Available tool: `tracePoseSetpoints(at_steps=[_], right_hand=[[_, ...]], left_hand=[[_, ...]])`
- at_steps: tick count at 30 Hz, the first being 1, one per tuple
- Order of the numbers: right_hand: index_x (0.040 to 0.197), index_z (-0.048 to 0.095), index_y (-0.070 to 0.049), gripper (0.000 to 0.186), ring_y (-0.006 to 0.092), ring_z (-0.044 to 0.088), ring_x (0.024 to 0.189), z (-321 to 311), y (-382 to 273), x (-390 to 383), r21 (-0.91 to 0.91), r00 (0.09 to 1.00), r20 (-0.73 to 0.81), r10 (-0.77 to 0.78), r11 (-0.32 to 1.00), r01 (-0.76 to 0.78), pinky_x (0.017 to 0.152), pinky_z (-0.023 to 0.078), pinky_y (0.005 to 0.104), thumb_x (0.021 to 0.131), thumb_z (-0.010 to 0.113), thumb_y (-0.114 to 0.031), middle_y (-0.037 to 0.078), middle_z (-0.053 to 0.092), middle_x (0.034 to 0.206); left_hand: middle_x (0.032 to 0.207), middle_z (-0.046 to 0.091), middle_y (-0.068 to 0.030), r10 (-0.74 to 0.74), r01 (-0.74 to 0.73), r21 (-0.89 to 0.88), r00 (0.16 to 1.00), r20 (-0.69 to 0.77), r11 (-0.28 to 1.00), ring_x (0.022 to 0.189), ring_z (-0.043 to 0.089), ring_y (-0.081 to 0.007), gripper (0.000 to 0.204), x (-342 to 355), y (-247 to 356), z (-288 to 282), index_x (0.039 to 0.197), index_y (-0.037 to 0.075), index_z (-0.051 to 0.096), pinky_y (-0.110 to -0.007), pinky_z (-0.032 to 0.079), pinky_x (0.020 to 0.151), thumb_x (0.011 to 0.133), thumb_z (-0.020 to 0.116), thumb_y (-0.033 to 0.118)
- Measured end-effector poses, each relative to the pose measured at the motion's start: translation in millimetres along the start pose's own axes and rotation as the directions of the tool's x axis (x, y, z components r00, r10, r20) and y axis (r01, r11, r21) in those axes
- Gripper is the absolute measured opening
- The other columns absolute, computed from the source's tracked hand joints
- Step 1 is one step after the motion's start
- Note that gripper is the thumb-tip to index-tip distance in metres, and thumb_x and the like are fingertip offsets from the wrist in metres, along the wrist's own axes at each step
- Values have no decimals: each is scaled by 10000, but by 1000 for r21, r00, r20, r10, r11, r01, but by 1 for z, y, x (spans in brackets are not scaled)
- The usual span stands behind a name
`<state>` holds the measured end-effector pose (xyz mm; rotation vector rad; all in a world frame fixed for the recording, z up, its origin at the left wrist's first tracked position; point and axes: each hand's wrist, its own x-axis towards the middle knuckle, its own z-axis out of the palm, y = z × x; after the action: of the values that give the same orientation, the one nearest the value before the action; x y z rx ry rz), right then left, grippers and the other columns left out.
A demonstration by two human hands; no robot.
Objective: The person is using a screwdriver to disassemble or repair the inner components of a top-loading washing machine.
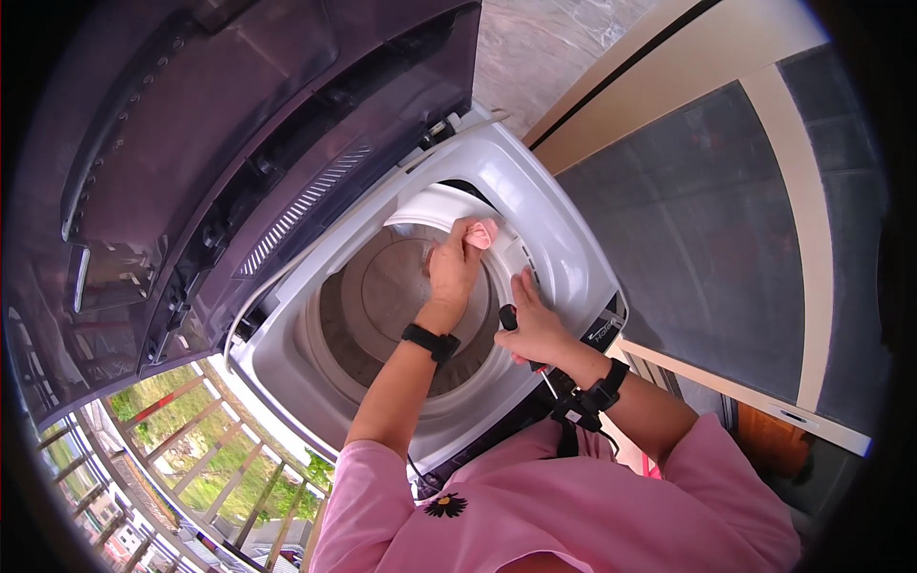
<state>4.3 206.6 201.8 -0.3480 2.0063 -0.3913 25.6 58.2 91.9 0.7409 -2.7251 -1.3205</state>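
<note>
Cloth (480, 234), pink and bunched, was pinched in the left hand (454, 272), at the far inner side of the opening of a top-loading washing machine (573, 239). It sat just at the white ring (511, 258) around the mouth of the drum (387, 296); whether it pressed on the ring could not be told from above. The fingertips behind it were mostly hidden.

The right hand (537, 329) grasped a screwdriver (508, 317) with a black and red handle, held in by the thumb side while two fingers stretched toward the ring, near or touching it. The metal shaft pointed back toward the pink shirt (564, 497), away from the drum. The purple lid (315, 143) stood raised on the left.

Working the cloth along the ring well seemed to call for a flatter fold, so that more of it met the curved wall, and for light, even pressure that followed the curve. A firm pinch looked wise, since a loose bundle over the drum could slip down into it. The screwdriver asked for the more care: with the fingers spread, the handle had less of the hand around it, and its tip, turned to the body, was best kept low and clear of the shirt. Setting it aside would probably have freed that hand to steady the ring.
</note>
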Motion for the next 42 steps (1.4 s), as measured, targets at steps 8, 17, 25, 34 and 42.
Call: tracePoseSetpoints(at_steps=[8, 17, 25, 34, 42], right_hand=[[1499, 70, 78, 972, 244, 703, 664, 7, 9, 4, -56, 993, -106, -44, 998, 39, 771, 568, 334, 762, 646, -187, 253, 3, 1592], [1499, 98, 77, 1017, 391, 486, 1284, 7, 12, 5, -98, 997, -68, -41, 995, 35, 1000, 472, 379, 740, 652, -314, 262, -31, 1591], [1496, 121, 63, 949, 272, 704, 648, 4, -4, -3, -59, 996, -83, -26, 998, 21, 703, 584, 334, 764, 665, -199, 247, 19, 1594], [1501, 80, 46, 972, 287, 709, 675, 6, -1, -1, 17, 995, -97, -20, 1000, 22, 644, 599, 340, 744, 666, -123, 234, -1, 1596], [1502, 71, 56, 984, 310, 708, 694, 2, -1, -2, 13, 996, -94, 4, 1000, -3, 654, 597, 349, 745, 675, -116, 231, -36, 1595]], left_hand=[[1022, 661, -74, -234, 104, -992, 965, 118, -73, 912, 644, -188, 295, -8, -39, 6, 1111, 49, 606, -334, 535, 834, 1038, 424, 269], [1210, 609, -113, -46, 230, -801, 951, 304, -553, 1117, 588, -267, 394, -17, -23, -39, 1229, 29, 531, -396, 483, 964, 1012, 426, 340], [946, 659, -61, -125, -101, -838, 972, -197, 535, 814, 601, -125, 263, 10, 9, 7, 966, 28, 593, -226, 496, 739, 780, 777, 6], [1179, 398, -204, -192, 104, -203, 852, -486, 974, 1099, 379, -383, 764, 8, 32, 61, 1148, 13, 409, -453, 336, 968, 576, 875, 207], [1249, 264, -208, -525, 430, -345, 810, -259, 834, 1188, 403, -386, 926, 28, 30, 64, 1217, -64, 254, -452, 463, 937, 611, 839, 321]])
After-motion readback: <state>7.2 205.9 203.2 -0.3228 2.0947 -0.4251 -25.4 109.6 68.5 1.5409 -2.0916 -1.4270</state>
